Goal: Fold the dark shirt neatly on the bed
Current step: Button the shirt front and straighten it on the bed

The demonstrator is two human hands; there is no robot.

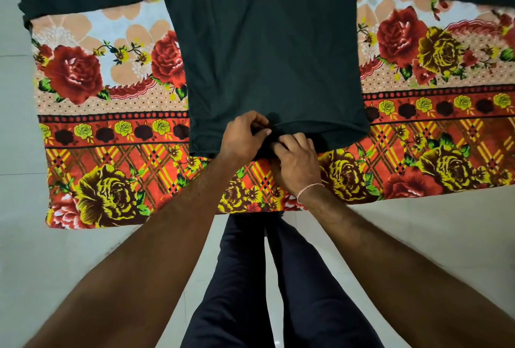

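Note:
The dark shirt lies flat on the bed, long sleeves spread out to the left and right, its hem toward me. Both hands meet at the middle of the hem. My left hand pinches the hem fabric between thumb and fingers. Just right of it, my right hand grips the hem edge, fingers curled into the cloth. A small pucker of fabric sits between the two hands. A thin thread band circles my right wrist.
The bed carries a floral bedsheet in red, orange and yellow; its near edge runs just in front of my dark-trousered legs. Pale tiled floor surrounds the bed on the left and below.

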